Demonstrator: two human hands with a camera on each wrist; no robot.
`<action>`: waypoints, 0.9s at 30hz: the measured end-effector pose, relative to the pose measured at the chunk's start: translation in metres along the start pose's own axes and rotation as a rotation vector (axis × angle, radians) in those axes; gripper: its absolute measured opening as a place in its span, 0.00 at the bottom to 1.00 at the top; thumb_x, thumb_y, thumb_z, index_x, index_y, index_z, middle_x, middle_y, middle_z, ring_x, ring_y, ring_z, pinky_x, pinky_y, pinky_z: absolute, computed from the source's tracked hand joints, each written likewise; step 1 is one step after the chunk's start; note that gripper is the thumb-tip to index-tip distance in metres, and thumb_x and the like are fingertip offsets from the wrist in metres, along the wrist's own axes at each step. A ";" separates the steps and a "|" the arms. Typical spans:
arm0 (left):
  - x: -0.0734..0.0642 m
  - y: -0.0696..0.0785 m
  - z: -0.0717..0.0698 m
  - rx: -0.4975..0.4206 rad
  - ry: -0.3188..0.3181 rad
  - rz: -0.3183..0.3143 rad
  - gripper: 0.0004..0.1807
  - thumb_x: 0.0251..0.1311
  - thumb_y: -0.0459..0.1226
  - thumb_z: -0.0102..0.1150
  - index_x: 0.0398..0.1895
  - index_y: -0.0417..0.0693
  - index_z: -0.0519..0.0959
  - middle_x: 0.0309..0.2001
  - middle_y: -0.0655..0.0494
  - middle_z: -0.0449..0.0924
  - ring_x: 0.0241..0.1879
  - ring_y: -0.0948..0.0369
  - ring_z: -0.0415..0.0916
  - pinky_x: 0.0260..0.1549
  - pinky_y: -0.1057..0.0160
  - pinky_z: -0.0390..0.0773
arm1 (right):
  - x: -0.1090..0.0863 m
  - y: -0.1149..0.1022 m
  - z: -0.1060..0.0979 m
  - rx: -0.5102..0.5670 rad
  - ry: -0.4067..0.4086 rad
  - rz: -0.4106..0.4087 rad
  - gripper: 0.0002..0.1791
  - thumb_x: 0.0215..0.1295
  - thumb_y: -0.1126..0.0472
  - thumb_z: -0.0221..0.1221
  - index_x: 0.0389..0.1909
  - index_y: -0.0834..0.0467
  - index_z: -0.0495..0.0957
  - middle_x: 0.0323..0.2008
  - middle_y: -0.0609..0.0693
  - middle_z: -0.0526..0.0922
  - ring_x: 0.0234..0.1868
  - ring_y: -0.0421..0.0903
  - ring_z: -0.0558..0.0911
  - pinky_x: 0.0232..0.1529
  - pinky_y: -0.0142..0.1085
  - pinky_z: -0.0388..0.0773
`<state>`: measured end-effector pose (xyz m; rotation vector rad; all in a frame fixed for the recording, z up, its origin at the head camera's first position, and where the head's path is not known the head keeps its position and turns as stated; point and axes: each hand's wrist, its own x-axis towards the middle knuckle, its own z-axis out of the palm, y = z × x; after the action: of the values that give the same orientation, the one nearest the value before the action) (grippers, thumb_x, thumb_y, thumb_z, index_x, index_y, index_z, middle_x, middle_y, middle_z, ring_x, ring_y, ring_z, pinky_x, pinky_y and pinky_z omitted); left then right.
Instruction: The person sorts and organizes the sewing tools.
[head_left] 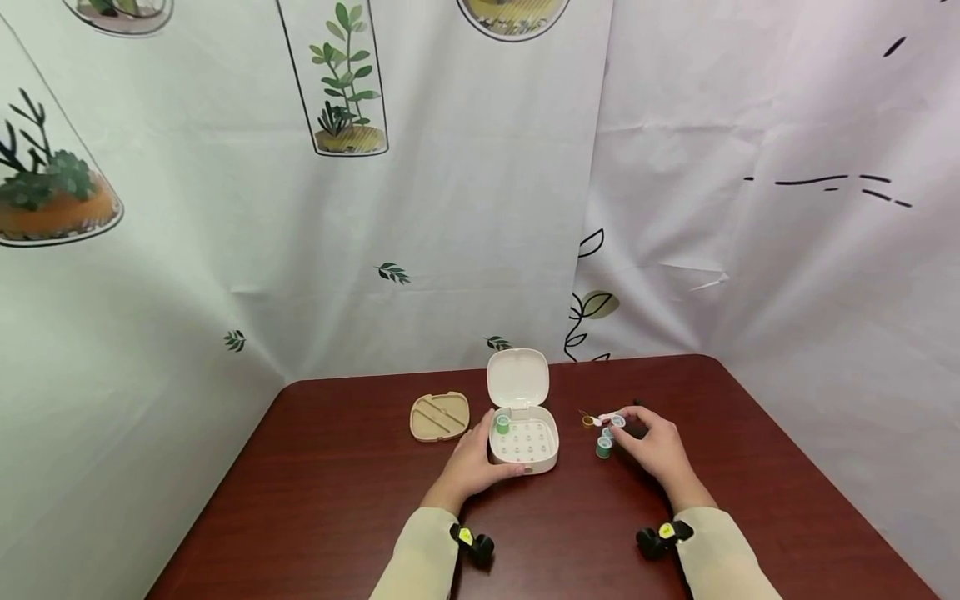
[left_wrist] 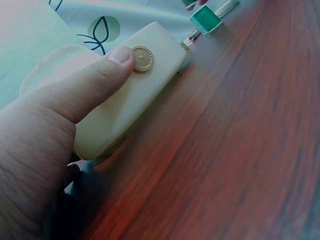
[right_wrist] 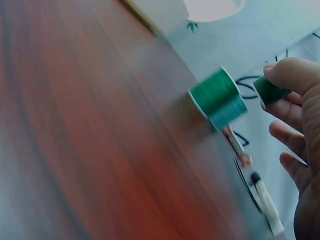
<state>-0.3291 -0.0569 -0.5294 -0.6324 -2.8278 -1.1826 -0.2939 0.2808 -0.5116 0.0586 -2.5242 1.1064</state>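
My left hand [head_left: 468,462] grips the near left side of a small cream sewing box [head_left: 536,437], its lid [head_left: 518,377] standing raised. In the left wrist view the thumb lies against the round star-marked button [left_wrist: 143,59] on the box front. Inside, one green thread spool [head_left: 502,424] sits at the back left among rows of small pegs. To the right of the box, my right hand [head_left: 660,446] pinches a dark green thread spool [right_wrist: 270,91] between thumb and fingers, off the table. Just beside it stand another green spool [right_wrist: 216,91] and a teal spool [right_wrist: 229,114].
A tan tray [head_left: 439,417] with slanted grooves lies left of the box. Small sewing tools [head_left: 592,421], one with a gold loop, lie behind the loose spools. The dark red table [head_left: 337,500] ends at a white printed curtain [head_left: 465,208].
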 end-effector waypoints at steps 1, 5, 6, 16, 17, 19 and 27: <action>0.000 0.000 0.000 -0.001 0.000 0.000 0.66 0.44 0.63 0.75 0.81 0.45 0.51 0.74 0.45 0.63 0.72 0.43 0.60 0.67 0.40 0.62 | 0.001 -0.003 0.003 0.008 -0.001 0.002 0.15 0.64 0.54 0.69 0.48 0.55 0.82 0.42 0.52 0.85 0.41 0.49 0.81 0.42 0.45 0.78; 0.000 -0.001 0.001 0.000 0.001 0.001 0.67 0.43 0.64 0.76 0.81 0.45 0.51 0.74 0.45 0.64 0.72 0.43 0.60 0.66 0.40 0.64 | 0.006 -0.016 0.015 0.046 0.006 -0.008 0.13 0.63 0.56 0.70 0.46 0.53 0.83 0.40 0.50 0.85 0.40 0.48 0.82 0.39 0.40 0.78; 0.000 -0.001 0.001 0.002 0.002 0.000 0.67 0.43 0.64 0.75 0.81 0.45 0.51 0.73 0.45 0.64 0.72 0.43 0.60 0.66 0.40 0.64 | 0.008 -0.020 0.019 0.060 0.011 -0.011 0.13 0.63 0.56 0.71 0.45 0.54 0.83 0.40 0.50 0.85 0.39 0.48 0.83 0.38 0.39 0.79; 0.000 0.002 0.000 0.000 -0.009 -0.002 0.66 0.46 0.64 0.74 0.81 0.45 0.50 0.75 0.46 0.62 0.73 0.43 0.59 0.67 0.40 0.63 | 0.023 -0.059 0.056 0.117 -0.020 -0.068 0.14 0.61 0.58 0.71 0.47 0.53 0.83 0.44 0.51 0.86 0.47 0.52 0.84 0.50 0.52 0.80; 0.000 0.002 0.000 -0.001 -0.010 -0.002 0.66 0.46 0.64 0.74 0.81 0.45 0.50 0.75 0.46 0.62 0.73 0.43 0.59 0.67 0.40 0.63 | 0.024 -0.063 0.059 0.118 -0.034 -0.070 0.14 0.62 0.59 0.71 0.47 0.54 0.83 0.45 0.52 0.86 0.48 0.52 0.83 0.51 0.52 0.80; 0.001 0.003 0.000 -0.001 -0.013 -0.004 0.66 0.46 0.64 0.73 0.81 0.45 0.50 0.75 0.46 0.62 0.73 0.43 0.59 0.67 0.40 0.63 | 0.027 -0.072 0.065 0.109 -0.056 -0.073 0.15 0.62 0.58 0.70 0.49 0.54 0.83 0.46 0.52 0.86 0.49 0.52 0.83 0.52 0.53 0.79; -0.002 0.001 -0.002 -0.007 -0.006 -0.001 0.66 0.46 0.64 0.74 0.81 0.45 0.50 0.75 0.46 0.62 0.73 0.43 0.59 0.67 0.40 0.63 | 0.033 -0.094 0.087 0.068 -0.121 -0.110 0.13 0.60 0.58 0.70 0.45 0.53 0.85 0.44 0.49 0.86 0.51 0.53 0.83 0.54 0.55 0.77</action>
<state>-0.3274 -0.0577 -0.5276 -0.6361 -2.8308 -1.1928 -0.3351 0.1574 -0.4873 0.2880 -2.5536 1.1760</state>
